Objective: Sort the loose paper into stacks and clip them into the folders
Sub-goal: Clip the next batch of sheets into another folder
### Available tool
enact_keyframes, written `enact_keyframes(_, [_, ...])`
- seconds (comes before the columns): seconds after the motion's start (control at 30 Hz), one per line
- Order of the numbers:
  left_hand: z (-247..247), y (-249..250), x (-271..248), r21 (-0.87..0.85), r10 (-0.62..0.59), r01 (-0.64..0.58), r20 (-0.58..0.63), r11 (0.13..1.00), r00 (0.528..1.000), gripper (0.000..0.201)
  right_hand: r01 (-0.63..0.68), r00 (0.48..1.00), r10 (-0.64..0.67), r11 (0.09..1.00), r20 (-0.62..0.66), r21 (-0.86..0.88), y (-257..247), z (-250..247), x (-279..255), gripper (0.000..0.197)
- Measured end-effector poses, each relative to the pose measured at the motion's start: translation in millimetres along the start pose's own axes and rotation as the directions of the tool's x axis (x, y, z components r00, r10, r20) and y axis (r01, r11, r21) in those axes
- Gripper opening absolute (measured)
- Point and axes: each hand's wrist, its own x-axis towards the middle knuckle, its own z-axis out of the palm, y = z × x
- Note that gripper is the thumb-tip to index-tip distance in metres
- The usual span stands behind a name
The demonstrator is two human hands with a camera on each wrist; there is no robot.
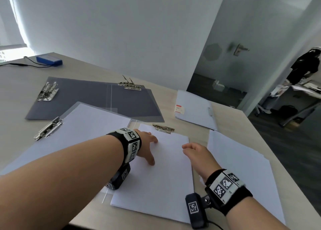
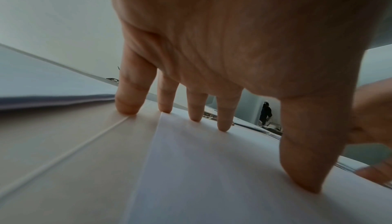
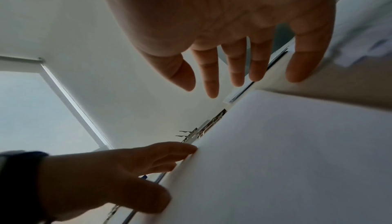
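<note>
Head view: left hand [image 1: 147,149] presses flat on the stack [image 1: 156,174]; right hand [image 1: 195,151], relaxed, hovers at 3 o'clock. Sheets light, limp, slippery; best squared by the edges.

Office. Pale wood-look worktop [image 1: 90,212] carrying open folders [image 1: 97,99] with metal clips [image 1: 129,86] at 11 o'clock, a closed folder [image 1: 194,109] with a red-and-white label at 1 o'clock, and paper [image 1: 156,174] in white stacks at centre and 3 o'clock. Blue box [image 1: 49,60] with black cable at 10 o'clock. Plain white walls; window with roller blind [image 1: 12,46] at far left. Frosted glass door [image 1: 231,59] with lever handle at 1 o'clock. Beyond it, at 2 o'clock, a person [image 1: 305,66] in dark clothes at another desk [image 1: 298,92].
</note>
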Motion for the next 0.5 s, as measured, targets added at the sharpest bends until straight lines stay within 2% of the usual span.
enact_keyframes(0.13, [-1.1,4.0,-2.0,-0.015,-0.001,0.001,-0.010,1.000,1.000,0.093,-0.090,0.996,0.093,0.984,-0.008,0.150,0.6,2.8,-9.0,0.023])
enact_keyframes(0.27, [-1.7,3.8,-4.3,-0.036,-0.014,0.014,-0.021,0.999,1.000,0.091,-0.172,0.976,0.208,0.916,-0.063,0.362,-5.7,-4.1,-6.9,0.015])
enact_keyframes(0.4, [-1.7,3.6,-2.1,-0.060,-0.038,0.036,-0.021,0.998,0.999,0.092,-0.284,0.926,0.378,0.733,-0.022,0.617,-5.6,-15.1,-7.5,0.019])
enact_keyframes(0.5, [-0.1,2.9,0.5,-0.071,-0.050,0.049,-0.017,0.996,0.999,0.093,-0.420,0.887,0.418,0.559,0.195,0.715,2.8,-20.8,-15.8,0.013])
